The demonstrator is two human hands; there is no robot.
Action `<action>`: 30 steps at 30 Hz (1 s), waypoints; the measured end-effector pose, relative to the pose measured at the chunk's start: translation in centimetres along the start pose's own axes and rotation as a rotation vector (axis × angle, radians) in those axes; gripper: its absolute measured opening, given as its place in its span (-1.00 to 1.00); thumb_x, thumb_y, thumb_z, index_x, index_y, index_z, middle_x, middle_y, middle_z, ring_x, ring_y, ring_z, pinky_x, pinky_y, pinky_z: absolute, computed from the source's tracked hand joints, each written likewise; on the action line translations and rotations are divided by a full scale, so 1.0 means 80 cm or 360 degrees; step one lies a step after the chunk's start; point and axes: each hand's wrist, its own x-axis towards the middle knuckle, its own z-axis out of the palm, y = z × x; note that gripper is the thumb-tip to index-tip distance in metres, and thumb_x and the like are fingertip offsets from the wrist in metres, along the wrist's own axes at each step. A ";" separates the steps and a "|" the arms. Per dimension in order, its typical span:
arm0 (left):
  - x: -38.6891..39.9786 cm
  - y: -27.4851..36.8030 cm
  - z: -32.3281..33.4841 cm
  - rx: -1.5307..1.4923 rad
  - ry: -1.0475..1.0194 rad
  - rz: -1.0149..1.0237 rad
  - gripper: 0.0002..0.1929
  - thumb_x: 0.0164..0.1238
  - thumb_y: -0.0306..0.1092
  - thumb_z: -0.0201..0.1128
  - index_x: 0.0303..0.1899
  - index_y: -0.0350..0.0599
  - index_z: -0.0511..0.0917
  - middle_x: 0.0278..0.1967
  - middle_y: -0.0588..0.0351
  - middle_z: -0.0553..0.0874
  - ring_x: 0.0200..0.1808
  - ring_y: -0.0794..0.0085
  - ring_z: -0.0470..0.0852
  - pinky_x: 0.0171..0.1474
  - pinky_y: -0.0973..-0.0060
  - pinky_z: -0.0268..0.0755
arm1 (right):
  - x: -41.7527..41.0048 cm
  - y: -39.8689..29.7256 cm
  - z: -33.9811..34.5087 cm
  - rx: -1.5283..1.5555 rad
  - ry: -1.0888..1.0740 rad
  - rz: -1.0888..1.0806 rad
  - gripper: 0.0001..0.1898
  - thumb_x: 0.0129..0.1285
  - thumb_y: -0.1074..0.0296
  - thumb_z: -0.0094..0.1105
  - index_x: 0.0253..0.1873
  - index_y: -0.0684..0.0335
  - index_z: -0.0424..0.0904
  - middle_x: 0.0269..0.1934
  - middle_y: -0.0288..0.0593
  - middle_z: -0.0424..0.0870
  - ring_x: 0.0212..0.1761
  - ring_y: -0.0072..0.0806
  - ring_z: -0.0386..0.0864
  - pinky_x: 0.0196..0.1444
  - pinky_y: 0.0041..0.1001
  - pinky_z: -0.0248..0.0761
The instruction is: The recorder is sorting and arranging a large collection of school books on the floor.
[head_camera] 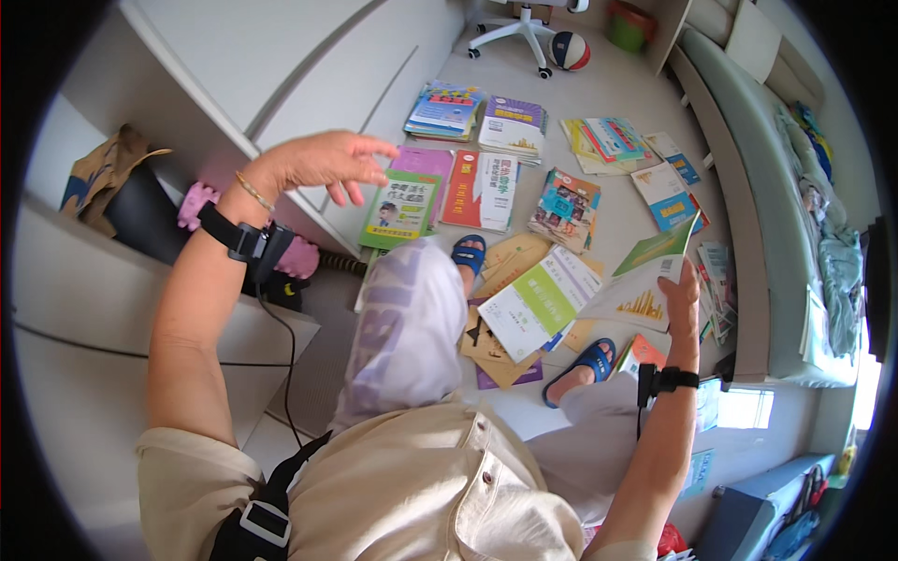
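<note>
My right hand (680, 291) grips the edge of a thin green-and-white book (642, 280), held tilted above the floor at the right. My left hand (333, 165) is raised with its fingers apart and holds nothing, just above and left of a green book (403, 207). That green book overlaps a pink-purple one (428, 165). Beside them lie a red-and-white book (480, 189) and, farther right, a stack with a photo cover (565, 210). Between my feet, a white-and-green booklet (537, 301) rests on brown paper envelopes (508, 263).
Book stacks (443, 112) (513, 126) stand farther off; colourful books (614, 140) and blue-and-white ones (666, 193) lie near the bed (751, 175). A white cabinet (309, 91) borders the left. A wheeled chair base (523, 29) and a basketball (569, 50) are beyond. A cable hangs by my left arm.
</note>
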 end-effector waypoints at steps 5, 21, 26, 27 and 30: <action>0.179 -0.119 0.027 -0.0160 -0.0082 -0.0480 -0.33 0.40 -0.15 0.19 0.41 -0.30 0.21 0.12 -0.08 0.62 -0.23 0.34 0.73 -0.26 0.47 0.63 | 0.066 0.027 0.039 0.0317 -0.0295 0.0189 -0.48 0.10 0.59 0.09 0.24 0.34 0.41 -0.05 -0.08 0.63 -0.03 -0.40 0.59 0.07 -0.44 0.44; 0.593 -0.264 0.052 0.0204 -0.0347 -0.0974 -0.47 0.39 -0.19 0.21 0.29 -0.27 0.40 0.02 -0.07 0.65 -0.20 0.32 0.73 -0.25 0.42 0.62 | 0.199 0.355 0.311 0.0814 -0.0141 0.0965 -0.42 0.17 0.62 0.07 0.34 0.38 0.28 0.14 -0.06 0.52 0.16 -0.31 0.48 0.25 -0.35 0.32; 0.707 -0.324 0.025 0.0228 0.0158 -0.0717 -0.52 0.34 -0.11 0.23 0.14 -0.27 0.51 -0.10 -0.16 0.69 -0.20 0.18 0.71 -0.20 0.32 0.57 | 0.220 0.354 0.318 0.0906 -0.0177 0.1229 -0.44 0.16 0.61 0.07 0.31 0.42 0.29 0.13 -0.07 0.53 0.13 -0.32 0.49 0.23 -0.36 0.33; 0.732 -0.336 0.026 0.0280 0.0457 -0.0452 -0.54 0.31 -0.05 0.23 0.04 -0.25 0.59 -0.18 -0.26 0.71 -0.18 0.01 0.71 -0.12 0.20 0.55 | 0.228 0.355 0.317 0.0914 -0.0216 0.1255 -0.45 0.16 0.60 0.06 0.31 0.43 0.29 0.12 -0.07 0.53 0.13 -0.32 0.49 0.23 -0.35 0.33; 0.798 -0.350 0.030 0.0335 0.0681 -0.0469 -0.53 0.23 0.01 0.26 -0.12 -0.30 0.64 -0.15 -0.30 0.69 -0.09 -0.09 0.66 0.03 0.18 0.47 | 0.231 0.357 0.317 0.1019 -0.0342 0.1272 -0.44 0.16 0.59 0.05 0.32 0.43 0.29 0.12 -0.07 0.55 0.15 -0.30 0.49 0.24 -0.35 0.32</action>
